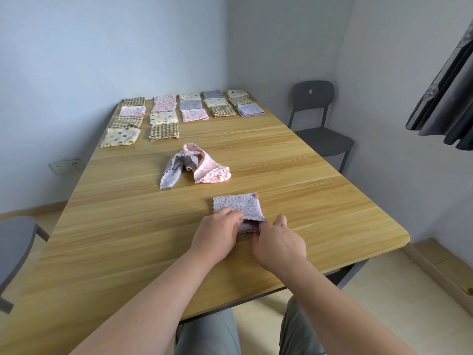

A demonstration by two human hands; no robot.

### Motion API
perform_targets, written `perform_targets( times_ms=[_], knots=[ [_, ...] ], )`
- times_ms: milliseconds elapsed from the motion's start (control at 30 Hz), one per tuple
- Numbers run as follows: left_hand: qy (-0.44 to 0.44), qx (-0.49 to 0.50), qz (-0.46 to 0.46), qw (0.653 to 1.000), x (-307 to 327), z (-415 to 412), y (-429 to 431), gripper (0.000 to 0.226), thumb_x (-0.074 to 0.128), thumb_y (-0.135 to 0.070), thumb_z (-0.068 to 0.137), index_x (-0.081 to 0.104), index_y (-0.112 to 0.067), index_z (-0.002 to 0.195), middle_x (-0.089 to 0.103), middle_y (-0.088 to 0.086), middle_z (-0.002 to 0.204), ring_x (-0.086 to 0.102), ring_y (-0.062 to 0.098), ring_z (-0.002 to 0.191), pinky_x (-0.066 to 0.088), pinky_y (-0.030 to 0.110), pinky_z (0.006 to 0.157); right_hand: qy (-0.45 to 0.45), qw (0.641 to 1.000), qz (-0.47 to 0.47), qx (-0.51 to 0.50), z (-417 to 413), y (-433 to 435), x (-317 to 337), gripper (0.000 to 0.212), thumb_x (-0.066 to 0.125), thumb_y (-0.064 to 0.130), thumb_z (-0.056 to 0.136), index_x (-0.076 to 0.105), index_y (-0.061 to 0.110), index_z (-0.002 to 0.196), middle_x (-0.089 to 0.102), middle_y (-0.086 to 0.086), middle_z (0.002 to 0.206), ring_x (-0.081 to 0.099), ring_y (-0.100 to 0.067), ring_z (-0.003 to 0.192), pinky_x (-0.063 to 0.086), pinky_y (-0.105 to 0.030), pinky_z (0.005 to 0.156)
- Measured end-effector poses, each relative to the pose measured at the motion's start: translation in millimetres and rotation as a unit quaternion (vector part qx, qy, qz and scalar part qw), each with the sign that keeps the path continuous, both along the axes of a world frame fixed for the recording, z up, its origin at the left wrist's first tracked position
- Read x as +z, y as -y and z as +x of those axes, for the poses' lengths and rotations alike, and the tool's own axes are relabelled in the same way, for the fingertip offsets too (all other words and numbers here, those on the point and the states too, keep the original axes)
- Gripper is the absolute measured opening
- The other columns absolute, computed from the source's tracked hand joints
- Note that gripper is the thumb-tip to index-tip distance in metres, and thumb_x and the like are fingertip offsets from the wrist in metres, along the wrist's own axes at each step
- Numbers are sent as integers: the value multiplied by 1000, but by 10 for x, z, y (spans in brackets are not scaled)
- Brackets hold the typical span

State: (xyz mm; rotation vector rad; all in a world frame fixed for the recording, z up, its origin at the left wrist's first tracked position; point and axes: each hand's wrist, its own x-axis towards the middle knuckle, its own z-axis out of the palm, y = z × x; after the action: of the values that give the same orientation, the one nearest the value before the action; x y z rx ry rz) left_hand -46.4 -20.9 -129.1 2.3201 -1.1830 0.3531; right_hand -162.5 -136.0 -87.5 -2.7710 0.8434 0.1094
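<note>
Both hands work at the near edge of a folded grey patterned cloth (236, 206) lying on the light wooden table (320, 201): the left hand (217, 235) at 7 o'clock of it and the right hand (279, 243) at 5 o'clock each pinch its scalloped hem with curled fingers. Beyond, at 11 o'clock, lies a crumpled pink floral and grey cloth heap (195, 166), and farther at 12 o'clock rows of folded patterned cloths (176, 111) line the far end.
</note>
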Motion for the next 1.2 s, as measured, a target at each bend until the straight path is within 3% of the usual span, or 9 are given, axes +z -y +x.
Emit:
perform_targets(
  times_ms=[100,300,467,600,733,900,1000,1067,1200],
  knots=[
    [-17,11,4,1000,85,-11,20,19,54,-21,102,71,-14,97,58,-8,85,63,24,77,34,29,58,-1,1000,-13,26,-37,22,-21,34,36,37,106,56,20,126,37,-7,123,51,-23,75,42,-32,61],
    [-78,-12,52,996,164,-47,-36,41,59,-53,97,76,-21,116,68,-11,119,66,12,101,52,28,88,69,993,77,49,-31,191,16,29,47,31,98,67,31,119,45,0,127,62,-23,89,49,-31,67],
    [-127,-17,103,986,353,89,38,40,45,-38,105,71,-13,86,66,1,93,64,22,89,52,42,80,241,970,8,15,24,267,57,24,53,34,99,73,22,106,63,3,113,61,-22,90,37,-27,58],
    [-95,-25,110,989,455,126,194,34,49,-14,101,66,-19,130,62,-4,134,58,20,121,49,38,97,254,965,-38,50,162,266,5,28,50,35,103,73,19,105,65,-3,102,58,-28,97,41,-32,66],
    [-95,-45,188,976,449,190,354,46,47,-12,100,57,-30,142,47,-13,153,49,18,135,44,38,107,152,984,-60,71,110,293,-162,28,49,37,101,72,22,105,60,-1,106,55,-26,104,42,-33,73],
    [-64,-23,194,979,487,293,488,34,44,-21,105,65,-28,130,59,-6,134,58,23,118,50,40,92,186,982,10,-3,127,361,-173,34,51,46,99,71,18,97,59,-2,102,58,-27,99,45,-33,69],
    [-68,-3,207,976,502,408,641,41,45,-18,104,53,-25,143,53,-1,144,48,23,131,43,44,105,129,991,-20,-13,231,403,-132,43,48,54,98,66,17,110,58,-5,112,55,-30,109,51,-39,82],
    [-118,-1,224,967,501,498,729,50,48,-17,102,44,-24,151,50,0,147,43,24,136,39,44,109,123,992,13,2,313,421,-149,34,54,46,95,65,16,107,58,-5,111,55,-30,109,50,-38,82],
    [-253,-4,194,948,530,705,834,57,51,-3,91,56,-29,141,57,-6,109,54,17,102,47,32,84,127,981,146,2,474,583,-107,12,62,30,86,57,21,79,65,-1,90,61,-26,86,43,-30,64]
  ],
)
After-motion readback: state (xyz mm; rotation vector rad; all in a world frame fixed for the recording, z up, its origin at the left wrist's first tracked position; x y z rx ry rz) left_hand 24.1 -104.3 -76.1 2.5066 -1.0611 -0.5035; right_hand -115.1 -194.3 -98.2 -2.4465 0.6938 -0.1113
